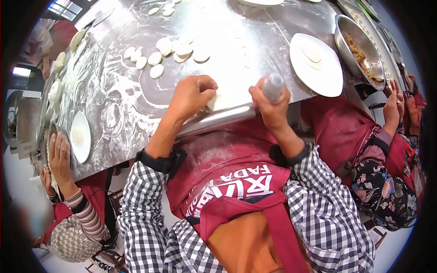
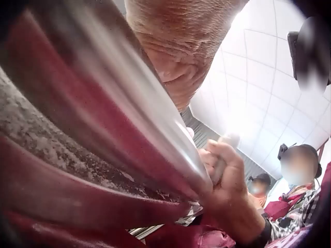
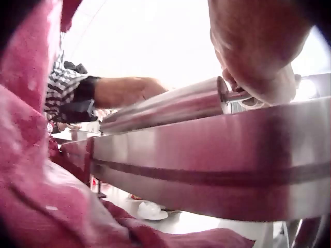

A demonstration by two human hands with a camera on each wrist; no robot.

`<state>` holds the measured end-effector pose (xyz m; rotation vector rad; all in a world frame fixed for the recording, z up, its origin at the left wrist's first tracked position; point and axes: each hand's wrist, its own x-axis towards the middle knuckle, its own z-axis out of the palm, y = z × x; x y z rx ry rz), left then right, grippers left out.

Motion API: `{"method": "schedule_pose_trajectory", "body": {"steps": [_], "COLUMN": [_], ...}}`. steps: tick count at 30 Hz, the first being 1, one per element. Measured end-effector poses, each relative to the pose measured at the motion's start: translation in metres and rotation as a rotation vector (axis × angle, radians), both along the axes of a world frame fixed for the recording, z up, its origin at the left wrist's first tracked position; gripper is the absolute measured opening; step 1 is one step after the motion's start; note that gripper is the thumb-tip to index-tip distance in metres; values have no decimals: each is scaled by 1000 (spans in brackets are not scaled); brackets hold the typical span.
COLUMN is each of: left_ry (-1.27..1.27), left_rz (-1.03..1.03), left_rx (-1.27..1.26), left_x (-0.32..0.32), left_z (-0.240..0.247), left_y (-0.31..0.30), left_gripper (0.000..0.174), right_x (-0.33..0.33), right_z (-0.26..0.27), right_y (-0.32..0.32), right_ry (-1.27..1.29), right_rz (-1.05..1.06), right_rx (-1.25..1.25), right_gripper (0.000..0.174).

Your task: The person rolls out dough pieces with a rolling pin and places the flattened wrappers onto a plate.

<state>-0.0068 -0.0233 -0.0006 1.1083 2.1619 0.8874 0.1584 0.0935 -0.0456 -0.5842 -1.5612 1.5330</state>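
Probably needed light, even pressure on the pale dough (image 1: 223, 103) near the tabletop (image 1: 152, 93) edge, with right hand (image 1: 273, 105) clamped round a grey cylinder (image 1: 273, 85) and left hand (image 1: 193, 96) curled beside, whether pinching or not impossible to tell.

Dough work at a floured metal table (image 1: 241, 43).
The left hand (image 1: 192, 96) bends beside a dough wrapper (image 1: 223, 103) at the near edge; the right hand (image 1: 271, 104) grips a grey round-ended handle (image 1: 273, 86). Flattened dough pieces (image 1: 154, 58) lie beyond, a white oval plate (image 1: 314, 79) rightward, then a metal bowl (image 1: 365, 36) of brown filling (image 1: 357, 51).
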Motion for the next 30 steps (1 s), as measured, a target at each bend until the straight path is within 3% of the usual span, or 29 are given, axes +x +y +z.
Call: {"method": "schedule_pose_trajectory", "body": {"steps": [3,8,11,17,21,25,30], "left_ry": [-290,189,217,188,-200,161,203], "left_rz": [68,-7,4,-31,31,-59,-3], "left_rx": [-30,21,-7,23,-94,-8,29], "left_x": [-2,17,13,14,2,15,12], "left_z": [2,15,11,-1,6,17,7], "left_y": [-6,7,12,2,-4,3,14], "left_gripper": [17,19,20,21,19,20,20], "right_x": [3,-51,-63,-2,1,-50,-60], "right_z": [-1,6,8,2,2,4,1], "right_y": [-2,22,26,0,-1,22,27], "right_ry": [27,46,54,-1,33,46,50], "right_rz": [20,-57,-63,-19,-15,-73,-80], "right_rx": [-58,112,139,-10,-10,108,149], "right_gripper": [17,17,18,19,19,19,19]}}
